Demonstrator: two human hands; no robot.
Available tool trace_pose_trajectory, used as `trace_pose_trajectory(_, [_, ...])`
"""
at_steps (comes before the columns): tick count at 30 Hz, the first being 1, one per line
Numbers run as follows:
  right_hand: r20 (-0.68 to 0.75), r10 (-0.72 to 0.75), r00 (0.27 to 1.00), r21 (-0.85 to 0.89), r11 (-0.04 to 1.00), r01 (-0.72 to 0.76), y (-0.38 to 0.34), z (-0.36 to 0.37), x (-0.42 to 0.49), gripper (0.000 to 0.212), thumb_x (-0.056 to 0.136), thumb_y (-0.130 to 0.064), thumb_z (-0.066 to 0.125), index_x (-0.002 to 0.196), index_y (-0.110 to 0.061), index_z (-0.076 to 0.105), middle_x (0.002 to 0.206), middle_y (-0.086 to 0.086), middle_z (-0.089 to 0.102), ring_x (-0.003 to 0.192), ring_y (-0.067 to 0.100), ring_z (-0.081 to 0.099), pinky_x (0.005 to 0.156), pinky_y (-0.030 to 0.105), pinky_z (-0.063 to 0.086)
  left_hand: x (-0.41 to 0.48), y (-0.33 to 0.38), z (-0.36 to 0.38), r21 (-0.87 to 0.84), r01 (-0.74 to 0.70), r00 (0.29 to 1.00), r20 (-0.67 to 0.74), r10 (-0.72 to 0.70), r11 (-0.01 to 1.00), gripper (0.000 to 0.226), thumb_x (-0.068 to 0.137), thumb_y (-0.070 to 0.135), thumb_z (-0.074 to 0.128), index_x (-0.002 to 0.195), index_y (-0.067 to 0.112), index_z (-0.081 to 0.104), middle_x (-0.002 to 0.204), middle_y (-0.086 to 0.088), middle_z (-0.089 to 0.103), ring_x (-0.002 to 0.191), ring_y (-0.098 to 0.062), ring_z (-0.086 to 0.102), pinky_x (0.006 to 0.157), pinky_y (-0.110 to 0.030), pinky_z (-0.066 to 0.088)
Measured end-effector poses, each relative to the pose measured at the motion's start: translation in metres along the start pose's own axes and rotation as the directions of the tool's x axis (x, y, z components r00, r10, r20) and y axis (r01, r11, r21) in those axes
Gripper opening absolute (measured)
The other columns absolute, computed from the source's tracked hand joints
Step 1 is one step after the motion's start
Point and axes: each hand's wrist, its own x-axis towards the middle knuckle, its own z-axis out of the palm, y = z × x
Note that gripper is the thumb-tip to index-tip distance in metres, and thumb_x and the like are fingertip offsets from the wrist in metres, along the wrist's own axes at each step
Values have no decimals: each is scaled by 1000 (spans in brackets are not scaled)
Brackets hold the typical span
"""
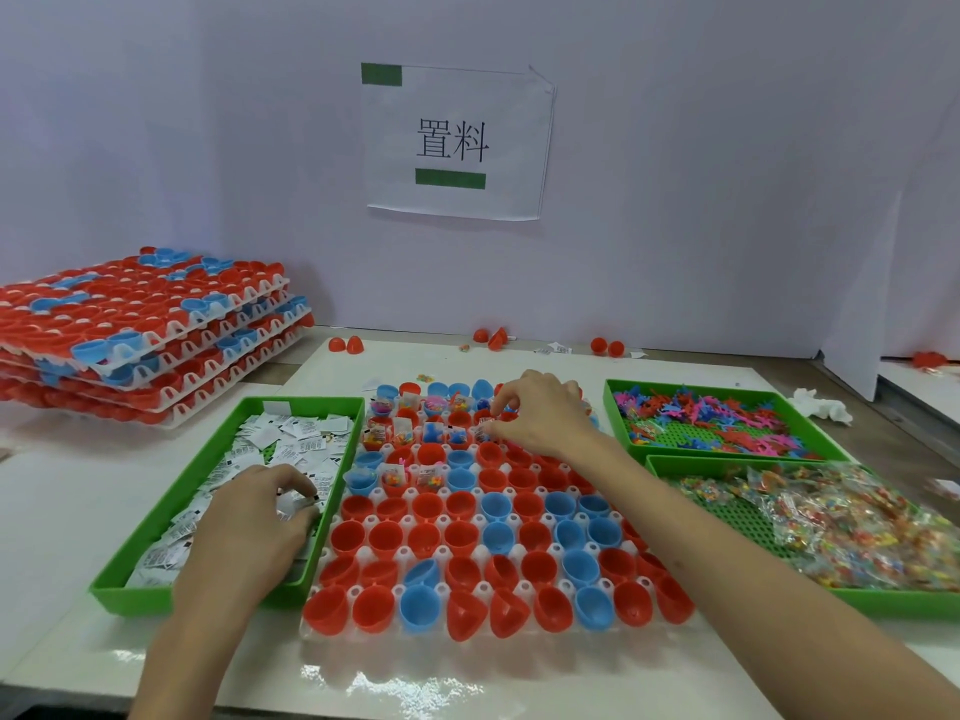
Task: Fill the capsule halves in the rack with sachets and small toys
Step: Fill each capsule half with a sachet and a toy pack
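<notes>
Bright, even — glare on table (395, 680) nr front, edges warped.

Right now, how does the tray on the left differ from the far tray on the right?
The left tray holds white printed sachets; the far right tray holds bright plastic toys. The left hand is in the left tray; no hand is in the far right tray. Both are green and shallow.

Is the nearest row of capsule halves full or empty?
Empty: the nearest row of capsule halves shows only bare red and blue insides, no sachets or toys.
</notes>
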Motion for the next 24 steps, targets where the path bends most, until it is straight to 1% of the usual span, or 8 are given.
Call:
trace_pose_trajectory(5, [-55, -36, 998, 49, 998, 39, -2, 2, -1, 15, 86, -41, 72, 91, -27, 74, 107, -4, 65, 104, 16, 55, 96, 39, 35, 0, 1, 0, 15, -9, 1000, -1, 9, 1000, 13, 87, 21, 73, 86, 31, 65, 96, 5, 52, 62, -18, 64, 58, -42, 59])
trace_pose_trajectory(9, [-78, -74, 994, 51, 996, 78, -4, 2, -1, 8, 88, -34, 72, 88, -26, 75, 100, -6, 65, 95, 11, 51, 96, 39, 35, 0, 0, 0, 3, 3, 1000, 1, -3, 1000, 13, 87, 20, 73, 84, 30, 66, 92, 6, 51, 57, -20, 65, 57, -42, 59])
trace_pose_trajectory(13, [-46, -83, 996, 11, 996, 83, -5, 4, 0, 9, 91, -30, 69, 93, -25, 76, 103, -5, 65, 94, 10, 46, 100, 40, 33, 0, 0, 0, -4, 0, 1000, -4, 0, 1000, 16, 86, 18, 73, 81, 31, 65, 97, 2, 54, 67, -23, 64, 62, -43, 59])
trace_pose_trajectory(14, [-37, -82, 996, 3, 997, 82, -5, 4, 0, 10, 92, -28, 68, 94, -24, 77, 104, -5, 66, 95, 11, 46, 101, 40, 33, 0, 0, 0, -7, -1, 1000, -6, 1, 1000, 16, 87, 18, 73, 81, 31, 65, 97, 2, 54, 66, -22, 64, 61, -42, 59])
trace_pose_trajectory(16, [-25, -84, 996, -9, 996, 84, -6, 5, 1, 11, 93, -26, 66, 96, -24, 77, 104, -4, 67, 97, 12, 48, 103, 41, 33, 0, 0, 1, -11, -4, 1000, -12, 4, 1000, 15, 87, 18, 73, 81, 29, 66, 96, 2, 55, 60, -19, 63, 59, -39, 57])
trace_pose_trajectory(19, [-3, -83, 997, -7, 996, 83, -5, 4, 2, 14, 94, -26, 65, 100, -23, 77, 105, -4, 68, 98, 12, 50, 104, 42, 33, 1, -1, 2, 21, -28, 999, -26, 28, 999, 17, 86, 17, 74, 79, 30, 65, 104, -2, 61, 72, -11, 53, 64, -34, 50])
trace_pose_trajectory(22, [5, -79, 997, 44, 996, 79, -2, 0, 2, 16, 93, -28, 64, 104, -25, 76, 104, -5, 69, 94, 10, 50, 101, 41, 33, 1, -1, 1, 15, -23, 999, -24, 23, 1000, 15, 86, 19, 74, 80, 30, 66, 102, 0, 58, 74, -9, 53, 64, -34, 52])
trace_pose_trajectory(24, [-32, -63, 997, 126, 990, 67, 1, -7, 1, 17, 92, -27, 64, 106, -27, 74, 99, -8, 67, 93, 9, 54, 100, 40, 34, 1, -1, 1, 21, -17, 1000, -18, 18, 1000, 17, 85, 19, 74, 78, 32, 65, 101, 2, 56, 85, -16, 55, 71, -39, 55])
